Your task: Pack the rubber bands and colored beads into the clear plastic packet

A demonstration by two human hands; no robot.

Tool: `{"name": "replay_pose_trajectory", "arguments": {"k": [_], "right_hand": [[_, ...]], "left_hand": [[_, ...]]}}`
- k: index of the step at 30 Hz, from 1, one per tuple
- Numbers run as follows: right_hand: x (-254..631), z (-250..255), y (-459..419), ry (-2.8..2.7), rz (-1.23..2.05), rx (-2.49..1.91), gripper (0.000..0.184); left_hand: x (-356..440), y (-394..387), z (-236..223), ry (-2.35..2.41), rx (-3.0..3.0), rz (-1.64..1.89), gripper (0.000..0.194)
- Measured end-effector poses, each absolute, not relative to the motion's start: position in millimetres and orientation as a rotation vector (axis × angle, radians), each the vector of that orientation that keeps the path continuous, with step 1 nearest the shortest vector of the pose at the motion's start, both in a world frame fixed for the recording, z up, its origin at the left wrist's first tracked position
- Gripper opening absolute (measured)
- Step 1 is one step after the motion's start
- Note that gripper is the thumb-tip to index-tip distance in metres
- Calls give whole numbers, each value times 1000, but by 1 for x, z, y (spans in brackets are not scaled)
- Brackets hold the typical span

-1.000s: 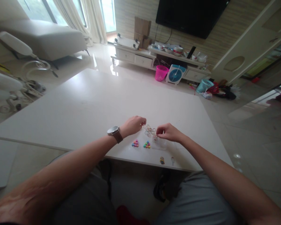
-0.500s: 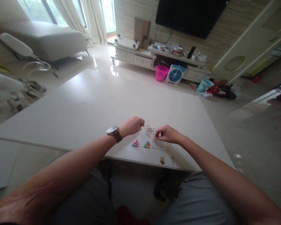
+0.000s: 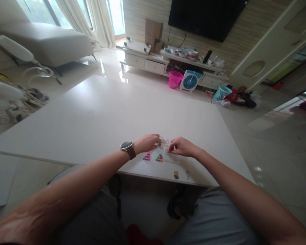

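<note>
My left hand, with a watch on its wrist, reaches over the near edge of a pile of thin rings. Its fingers are curled down and closed, and what they hold, if anything, is hidden. My right hand pinches at the rim of a clear plastic box; something small and pale may be at its fingertips, too small to name. Two small clusters of bright coloured pieces, a left cluster and a right cluster, lie nearer to me. A yellow-and-blue cartoon figure lies by the table edge.
A small silvery piece lies right of the figure. The white table stretches far ahead and left. Beyond it stand a pink basket, a blue fan and a low cabinet. My legs are under the near edge.
My left hand has moved right and slightly toward me, over the rings. My right hand stays by the clear box, its fingers shifted only a little.
</note>
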State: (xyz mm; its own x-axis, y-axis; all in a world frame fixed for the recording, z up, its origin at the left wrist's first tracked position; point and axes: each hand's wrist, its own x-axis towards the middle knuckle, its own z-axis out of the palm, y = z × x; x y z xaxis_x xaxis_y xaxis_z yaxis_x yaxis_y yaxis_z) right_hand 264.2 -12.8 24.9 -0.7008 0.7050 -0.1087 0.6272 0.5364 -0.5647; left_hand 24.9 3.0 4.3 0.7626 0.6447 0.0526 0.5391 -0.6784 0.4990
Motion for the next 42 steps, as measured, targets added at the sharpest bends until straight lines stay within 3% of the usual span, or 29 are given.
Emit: {"name": "replay_pose_trajectory", "arguments": {"k": [4, 17, 25, 34, 42], "right_hand": [[261, 27, -14, -2634, 875, -1125, 10], [259, 25, -13, -2607, 948, -1111, 11], [258, 27, -13, -2618, 947, -1131, 10], [248, 24, -18, -2600, 638, -1141, 10], [244, 13, -21, -2719, 641, -987, 19]], "left_hand": [[28, 2, 2, 952, 2525, 272, 17], [24, 10, -7, 1026, 2425, 213, 22], [18, 14, -1, 1071, 2371, 67, 9], [20, 16, -3, 998, 2398, 174, 7], [22, 16, 8, 1067, 2310, 417, 14]]}}
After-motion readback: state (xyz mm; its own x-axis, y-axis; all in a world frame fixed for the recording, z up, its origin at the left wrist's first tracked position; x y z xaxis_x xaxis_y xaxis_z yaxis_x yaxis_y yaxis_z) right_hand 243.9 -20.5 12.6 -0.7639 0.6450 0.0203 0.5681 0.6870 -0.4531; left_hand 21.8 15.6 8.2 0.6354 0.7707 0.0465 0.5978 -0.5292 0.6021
